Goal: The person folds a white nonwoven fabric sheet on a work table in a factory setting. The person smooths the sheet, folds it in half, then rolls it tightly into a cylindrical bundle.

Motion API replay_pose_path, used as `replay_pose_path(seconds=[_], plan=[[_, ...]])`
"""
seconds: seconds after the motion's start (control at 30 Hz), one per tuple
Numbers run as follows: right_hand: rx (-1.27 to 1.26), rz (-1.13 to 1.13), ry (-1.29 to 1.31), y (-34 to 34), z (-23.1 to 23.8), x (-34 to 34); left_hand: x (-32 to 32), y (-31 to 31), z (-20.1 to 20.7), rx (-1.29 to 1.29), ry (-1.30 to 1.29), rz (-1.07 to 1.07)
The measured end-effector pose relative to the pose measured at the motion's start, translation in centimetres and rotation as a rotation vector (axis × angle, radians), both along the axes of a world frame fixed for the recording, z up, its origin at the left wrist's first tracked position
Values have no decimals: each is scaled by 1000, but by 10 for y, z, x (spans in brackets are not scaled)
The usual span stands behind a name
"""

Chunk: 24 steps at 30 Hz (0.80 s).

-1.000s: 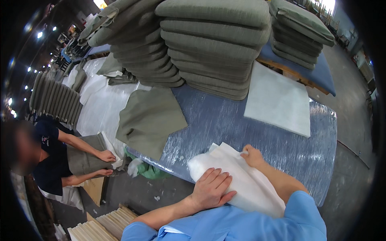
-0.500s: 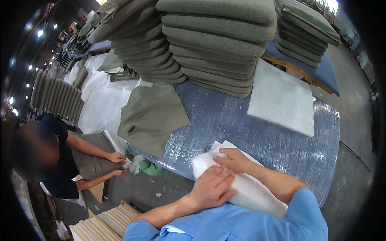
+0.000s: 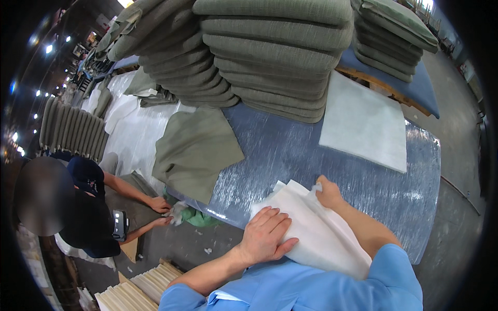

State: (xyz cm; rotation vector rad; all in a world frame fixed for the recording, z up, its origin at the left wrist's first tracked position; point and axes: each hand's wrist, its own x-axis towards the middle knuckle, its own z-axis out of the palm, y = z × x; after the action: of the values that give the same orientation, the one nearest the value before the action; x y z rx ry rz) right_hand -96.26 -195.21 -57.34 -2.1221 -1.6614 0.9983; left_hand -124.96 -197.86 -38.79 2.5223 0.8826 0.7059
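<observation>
A piece of soft white wadding (image 3: 306,223) lies against my front at the near edge of the table. My left hand (image 3: 267,236) rests flat on its left side, fingers stretched out. With its fingers closed, my right hand (image 3: 328,193) grips a pulled-up bit of the wadding at the upper right edge. The fingertips are partly hidden there. Beyond my hands, a loose olive-grey fabric piece (image 3: 197,147) lies left of centre, and a flat white wadding sheet (image 3: 363,122) lies at the right.
Tall stacks of olive-grey cushions (image 3: 275,57) stand at the back of the plastic-covered blue table (image 3: 280,150). To the left, a co-worker (image 3: 85,202) handles a grey cushion (image 3: 137,192) beside a green bag (image 3: 199,217). Cream-coloured boards (image 3: 140,287) stand at the lower left.
My right hand has moved right and away from my left hand, drawing the wadding's edge out. The white piece now lies flatter and wider. The co-worker has leaned further in.
</observation>
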Motion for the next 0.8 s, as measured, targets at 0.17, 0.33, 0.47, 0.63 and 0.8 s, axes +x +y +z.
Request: replay_pose_path(seconds=[0.17, 0.33, 0.47, 0.63, 0.8], plan=[[50, 363, 477, 11, 72, -32, 4, 6, 1, -33, 7, -23], [-130, 443, 427, -3, 111, -57, 5, 9, 9, -118, 75, -42], [-153, 358, 323, -3, 101, -57, 10, 17, 22, -264, 322, -110], [124, 226, 499, -30, 81, -46, 30, 9, 21, 14, 318, -100], [12, 186, 504, -61, 95, -29, 45, 16, 31, -469, 595, -267]])
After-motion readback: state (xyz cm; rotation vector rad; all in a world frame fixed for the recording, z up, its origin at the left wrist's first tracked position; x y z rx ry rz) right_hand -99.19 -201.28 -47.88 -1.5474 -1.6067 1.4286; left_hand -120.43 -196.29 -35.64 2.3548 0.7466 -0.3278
